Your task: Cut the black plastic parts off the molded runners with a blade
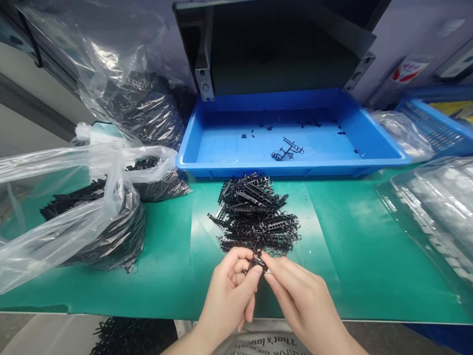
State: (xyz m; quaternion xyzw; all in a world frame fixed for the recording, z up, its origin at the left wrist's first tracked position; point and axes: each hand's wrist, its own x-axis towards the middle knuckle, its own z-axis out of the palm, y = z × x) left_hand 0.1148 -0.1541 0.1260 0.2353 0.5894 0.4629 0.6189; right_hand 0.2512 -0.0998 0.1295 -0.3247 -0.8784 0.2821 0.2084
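Note:
Close to the front of the green table, my left hand (232, 286) and my right hand (301, 288) meet fingertip to fingertip. Between them is a small black plastic part (259, 262), pinched by the thumb and fingers of both hands. Fingers cover much of it, so its full shape is hidden. Just beyond my hands lies a heap of black plastic strips (254, 209), many with rows of small rings or square openings.
Behind the heap stands a shallow blue tray (295, 170) with a few black scraps inside. Clear plastic bags of black parts (125, 236) crowd the left. Transparent plastic trays (439, 207) lie on the right, near a blue basket (428, 121). A dark panel (281, 54) overhangs the tray.

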